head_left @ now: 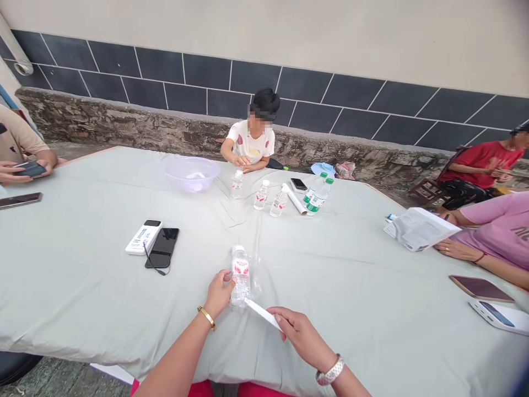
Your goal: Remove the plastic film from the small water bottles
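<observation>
Here, a wide desk (82, 298) draped in smooth, pale grey-green cloth, creased down the middle, fills the view.

At nine o'clock, a seated person's hands hold a dark phone (28, 169), and a second flat phone (20, 200) lies just below. Toward ten o'clock rest a white, rounded rectangular power bank (142, 236) and a glossy black phone (162, 247), side by side, with a thin cable.

At six o'clock, nearest the viewer, the left hand (219, 293), wearing a slim gold bangle, curls its grip around the side of a small clear plastic bottle (240, 275) with a red and white label; the bottle stands upright on the cloth. Just right of it, the right hand (300, 333), with a metal link watch at the wrist, pinches a thin white paper strip (262, 312) whose far end touches the bottle's base.

At twelve o'clock sits a translucent, round plastic bowl (190, 172). A person in a white patterned shirt (250, 145) sits behind three more small clear bottles (261, 195), a white rolled tube (295, 200) and two green-capped bottles (318, 193).

At three o'clock, a person in a pink sleeve (496, 229) holds folded printed paper (417, 228); a brown phone (480, 288) and a white device (500, 317) lie nearer.
</observation>
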The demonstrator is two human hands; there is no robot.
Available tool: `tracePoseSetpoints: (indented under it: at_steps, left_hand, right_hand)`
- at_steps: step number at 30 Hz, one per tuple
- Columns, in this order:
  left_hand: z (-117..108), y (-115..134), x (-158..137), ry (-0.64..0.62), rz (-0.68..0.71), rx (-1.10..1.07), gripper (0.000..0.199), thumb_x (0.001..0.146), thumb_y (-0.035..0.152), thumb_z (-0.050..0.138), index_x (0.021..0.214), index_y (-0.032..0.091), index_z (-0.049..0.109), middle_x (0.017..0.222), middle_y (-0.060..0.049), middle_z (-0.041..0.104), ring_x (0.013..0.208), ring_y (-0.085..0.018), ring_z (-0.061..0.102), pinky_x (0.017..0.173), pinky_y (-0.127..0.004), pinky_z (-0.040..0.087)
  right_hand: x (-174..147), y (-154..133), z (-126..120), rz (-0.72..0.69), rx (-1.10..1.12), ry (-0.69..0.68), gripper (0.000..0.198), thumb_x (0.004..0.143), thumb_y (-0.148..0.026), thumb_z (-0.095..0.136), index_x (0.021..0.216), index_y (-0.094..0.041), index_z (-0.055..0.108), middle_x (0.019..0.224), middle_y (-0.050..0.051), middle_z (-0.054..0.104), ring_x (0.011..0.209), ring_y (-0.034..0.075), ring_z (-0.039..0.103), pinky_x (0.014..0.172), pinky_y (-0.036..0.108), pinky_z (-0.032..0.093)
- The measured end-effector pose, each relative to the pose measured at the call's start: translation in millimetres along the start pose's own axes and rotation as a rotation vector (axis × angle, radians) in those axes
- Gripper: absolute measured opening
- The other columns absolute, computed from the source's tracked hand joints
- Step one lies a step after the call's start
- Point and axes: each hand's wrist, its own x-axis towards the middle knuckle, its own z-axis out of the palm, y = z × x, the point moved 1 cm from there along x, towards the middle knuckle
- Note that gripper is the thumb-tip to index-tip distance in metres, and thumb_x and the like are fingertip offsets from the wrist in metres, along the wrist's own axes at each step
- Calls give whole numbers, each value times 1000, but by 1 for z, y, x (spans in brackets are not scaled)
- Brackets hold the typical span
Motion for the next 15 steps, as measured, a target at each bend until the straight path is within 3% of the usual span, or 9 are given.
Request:
tracePoseSetpoints:
  at_steps: [3, 6, 9, 12, 15]
  left_hand:
    - [-1, 1, -1, 0, 2, 25, 38, 83, 42, 43, 112, 18, 49, 105, -7, 55, 48, -5, 48, 45, -21, 43]
    - [0, 1, -2, 23, 9, 78, 39, 84, 41, 42, 115, 19, 50, 105, -7, 58, 57, -9, 55, 51, -23, 46]
    - [0, 2, -4, 92, 33, 137, 40, 84, 39, 42, 117, 19, 51, 104, -7, 60, 77, -15, 60, 67, -26, 48]
    - [-1, 7, -7, 126, 20, 183, 42, 84, 37, 40, 121, 19, 50, 108, -8, 59, 93, -18, 58, 80, -29, 45]
    - [-2, 17, -10, 116, -24, 219, 44, 84, 35, 38, 123, 18, 48, 116, -11, 55, 102, -19, 56, 86, -29, 42]
  right_hand:
    - [-4, 11, -7, -4, 18, -80, 42, 83, -45, 37, 100, -21, 67, 60, 0, 57, 59, 15, 52, 61, 27, 41]
    - [21, 32, -20, 58, -22, 172, 45, 85, -44, 30, 106, -20, 62, 64, 1, 59, 57, 16, 52, 57, 27, 42]
    - [52, 56, -31, 158, -266, 477, 42, 87, -36, 27, 111, -20, 58, 76, 4, 63, 64, 18, 55, 60, 29, 42]
    - [73, 65, -30, 190, -537, 572, 35, 85, -26, 35, 108, -18, 60, 96, 11, 64, 86, 23, 57, 71, 32, 42]
    - [85, 49, -14, 92, -600, 656, 33, 82, -26, 43, 110, -17, 59, 119, 15, 54, 105, 26, 51, 82, 36, 40]
